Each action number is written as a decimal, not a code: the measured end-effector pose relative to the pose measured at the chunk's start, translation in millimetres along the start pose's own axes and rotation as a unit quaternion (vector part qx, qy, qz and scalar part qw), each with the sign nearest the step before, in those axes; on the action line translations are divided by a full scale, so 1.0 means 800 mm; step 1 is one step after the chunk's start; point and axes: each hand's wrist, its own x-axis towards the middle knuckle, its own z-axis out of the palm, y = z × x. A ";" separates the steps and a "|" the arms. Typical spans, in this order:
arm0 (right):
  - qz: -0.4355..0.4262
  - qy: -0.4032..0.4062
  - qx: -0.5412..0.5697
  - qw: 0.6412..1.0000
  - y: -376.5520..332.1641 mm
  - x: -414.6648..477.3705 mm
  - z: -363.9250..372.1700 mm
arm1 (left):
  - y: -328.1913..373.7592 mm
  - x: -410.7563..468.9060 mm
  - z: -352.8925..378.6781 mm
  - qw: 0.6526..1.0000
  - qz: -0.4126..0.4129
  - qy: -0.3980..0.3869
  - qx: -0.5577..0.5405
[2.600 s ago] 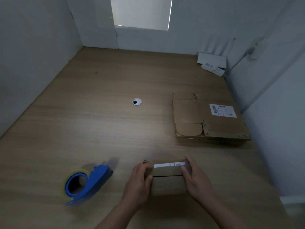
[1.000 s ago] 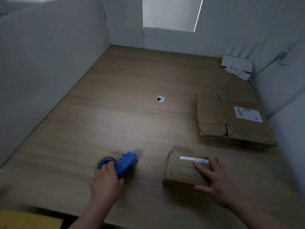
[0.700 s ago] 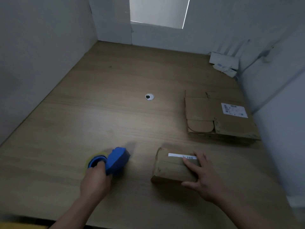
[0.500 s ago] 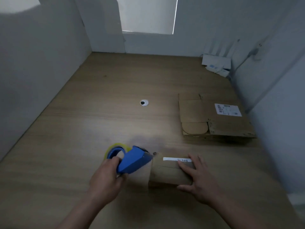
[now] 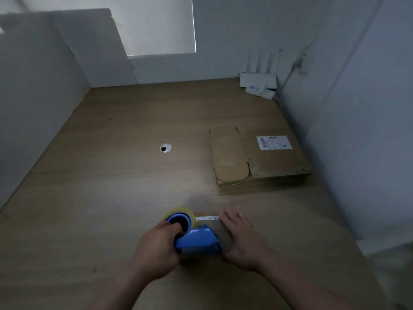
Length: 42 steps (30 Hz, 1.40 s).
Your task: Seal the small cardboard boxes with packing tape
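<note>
- Grey partition walls (image 5: 40, 108) are seen closing the desk in on the left, back and right, with a paler panel (image 5: 161, 25) set into the back one.
- Underneath it all the wood-grain table (image 5: 111, 198) is spread out, and it's pretty dimly lit tbh.
- Toward the right wall a flattened cardboard stack (image 5: 263, 166) is laid flat, well apart from the hands, with a white shipping label (image 5: 274, 142) stuck on its far right part.
- The left hand (image 5: 156, 249) is wrapped around the blue tape dispenser (image 5: 197, 241) with one finger tucked into the roll's core, so the dispenser is firmly held.
- The right hand (image 5: 243, 240) is laid flat with its fingers straight on the right part of the small cardboard box (image 5: 220, 231). Nothing is gripped, the box is just pressed down.
- That dispenser is set over the box, with its yellowish tape roll (image 5: 181, 214) at the far left end. Whether any tape is stuck down yet can't be told.
- The small cardboard box is found at the near middle of the table, mostly covered by the dispenser and the hands. Only a sliver of brown is seen, plus a thin white label strip (image 5: 207, 218) along its far edge.
- A white router (image 5: 258, 79) is parked in the far right corner.
- A small round cable grommet (image 5: 165, 148) is sunk into the table, left of the flattened stack.
</note>
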 end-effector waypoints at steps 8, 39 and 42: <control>-0.071 0.130 0.055 0.987 0.017 -0.018 -0.019 | -0.004 0.001 0.003 1.000 -0.002 0.005 0.010; 0.060 -0.023 0.414 0.908 -0.036 -0.012 -0.027 | -0.011 0.012 -0.006 0.999 0.012 -0.030 0.031; 0.082 -0.006 0.387 0.918 -0.032 -0.008 -0.024 | -0.011 0.013 -0.007 0.998 0.014 -0.037 0.039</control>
